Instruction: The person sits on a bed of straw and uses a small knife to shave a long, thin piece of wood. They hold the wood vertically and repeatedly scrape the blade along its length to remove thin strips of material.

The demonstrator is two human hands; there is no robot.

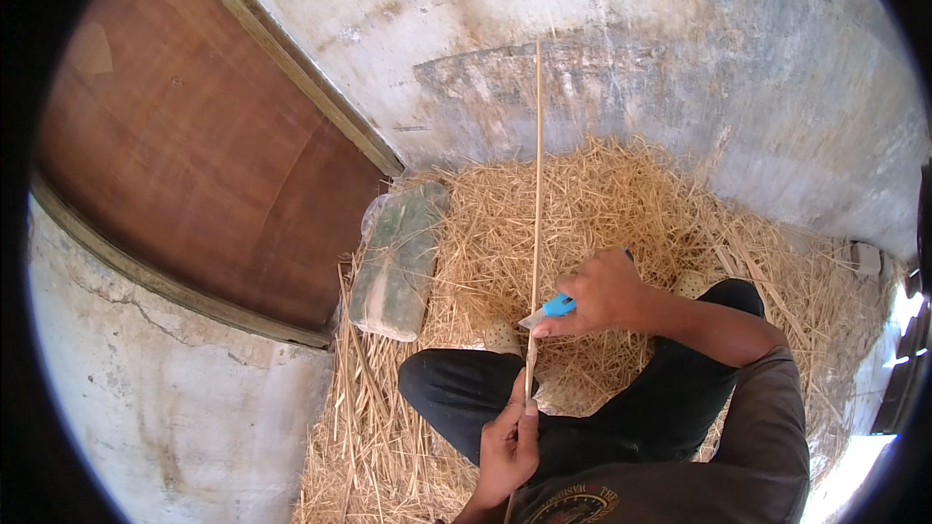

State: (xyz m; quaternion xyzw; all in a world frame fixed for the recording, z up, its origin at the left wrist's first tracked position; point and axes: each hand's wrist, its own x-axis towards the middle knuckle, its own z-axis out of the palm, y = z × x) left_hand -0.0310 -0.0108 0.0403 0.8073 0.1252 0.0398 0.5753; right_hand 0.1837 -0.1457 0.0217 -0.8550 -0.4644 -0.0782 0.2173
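Two hands (510,444) (604,289) partly hide a knife (560,306) and stick (538,204).

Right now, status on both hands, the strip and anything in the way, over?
Left hand pinching pale strip. Right hand gripping blue utility knife, blade at strip. Left knee appears close to the blade.

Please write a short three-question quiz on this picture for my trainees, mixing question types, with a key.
1. Which hand holds the knife at the stick?
2. True or false: the left hand is empty.
3. Fill the blank: dry ____ lies around the person's legs.

Key:
1. The right hand.
2. False; it grips the stick.
3. Straw.
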